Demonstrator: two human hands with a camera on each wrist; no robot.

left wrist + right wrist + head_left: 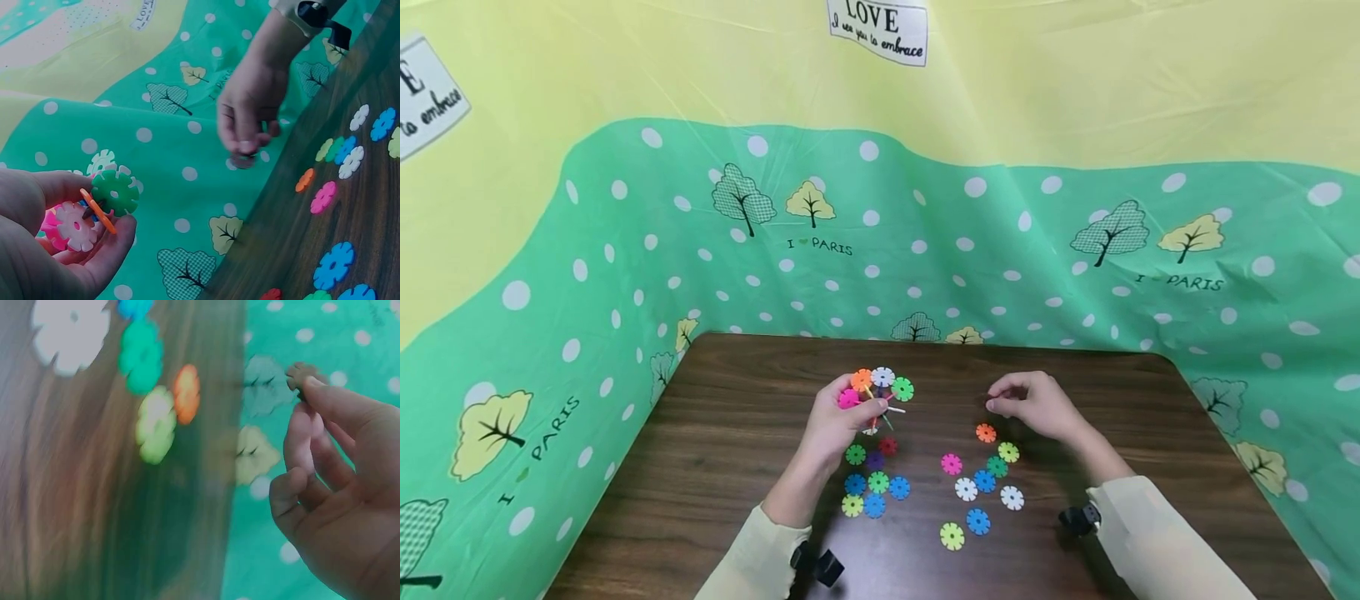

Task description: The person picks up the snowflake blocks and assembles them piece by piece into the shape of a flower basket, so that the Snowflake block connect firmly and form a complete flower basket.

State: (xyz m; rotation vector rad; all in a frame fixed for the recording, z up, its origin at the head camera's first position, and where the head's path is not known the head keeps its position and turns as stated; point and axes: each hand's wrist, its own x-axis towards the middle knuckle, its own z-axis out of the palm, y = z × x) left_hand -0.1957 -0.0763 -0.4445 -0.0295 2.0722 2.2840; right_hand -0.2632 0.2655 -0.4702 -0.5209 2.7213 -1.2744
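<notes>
My left hand (841, 421) grips a cluster of joined snowflake discs (115, 190) above the table. Orange, white, green and pink discs stick out of it past the thumb and fingers. Off to the right, my right hand (1036, 406) pinches a single dark brown snowflake disc (304, 378) between thumb and fingertips, its other fingers curled loosely. The two hands are apart. Below the left hand lie loose discs, among them a red disc (888, 446) and a purple disc (875, 460). An orange disc (986, 432) is the loose one nearest the right hand.
On the brown wooden table (737, 467) two loose groups of notched discs lie flat. The right group includes a pink disc (951, 464), a white disc (1012, 497) and a yellow-green disc (952, 536). A green and yellow patterned cloth (940, 250) hangs behind the table and along its sides.
</notes>
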